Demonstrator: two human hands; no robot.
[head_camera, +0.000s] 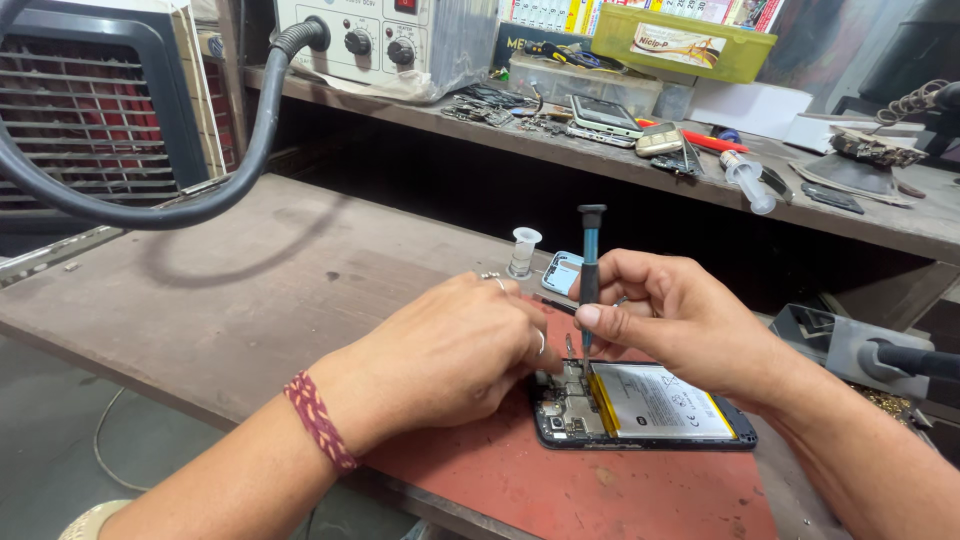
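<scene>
- A worn brown wooden desk (250, 290) is seen from above, with a red mat (560, 480) laid over its near right part.
- A raised shelf (620, 165) runs along the back, at 12 o'clock, crowded with small tools, a grey phone (605, 113), a syringe (746, 178) and a green box (690, 40).
- A thick black hose (215, 190) curves across the upper left, at 10 o'clock, in front of a grilled cooler (85, 110).
- Bare desk is left at 9 o'clock of the hands; the front edge of the desk cuts diagonally below the left forearm.
- An opened phone (640, 405) lies flat on the mat at 5 o'clock of centre, its back removed and a pale battery (660, 400) exposed. Its long axis runs left to right, with the circuit-board end towards 9 o'clock.
- A slim screwdriver (590, 270) is held upright, tip down on the board end of the phone, cap towards 12 o'clock.
- The right hand (680, 315) has its grip closed narrowly on the screwdriver shaft, between thumb and fingertips.
- The left hand (450, 350) rests over the phone's left end; whether anything is pinched there cannot be told.
- A small white bottle (523, 250) stands just behind the hands.
</scene>
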